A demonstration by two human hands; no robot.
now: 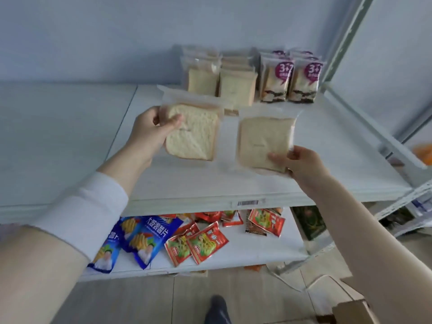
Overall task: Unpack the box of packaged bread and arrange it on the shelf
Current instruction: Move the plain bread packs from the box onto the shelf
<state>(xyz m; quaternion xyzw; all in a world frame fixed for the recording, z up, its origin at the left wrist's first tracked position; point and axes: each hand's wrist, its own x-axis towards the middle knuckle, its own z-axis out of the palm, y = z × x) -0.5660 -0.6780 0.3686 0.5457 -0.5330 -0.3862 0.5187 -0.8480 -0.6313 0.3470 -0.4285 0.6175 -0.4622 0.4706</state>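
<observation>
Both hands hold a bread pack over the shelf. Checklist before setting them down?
1. Left hand grips left pack: ok.
2. Right hand pinches right pack by its lower corner: ok.
3. Packs apart from each other: ok.
4. Bare shelf in front of back rows: ok.
5. Pack seals intact: cannot tell.
6. Bread left in box: cannot tell.

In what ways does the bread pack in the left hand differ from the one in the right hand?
The left-hand pack shows pale crumb with a darker crust edge; the right-hand pack looks evenly tan. The left hand grips its pack at the upper left; the right hand pinches its pack at the lower right corner. Both are clear-wrapped bread held above the shelf.
</observation>
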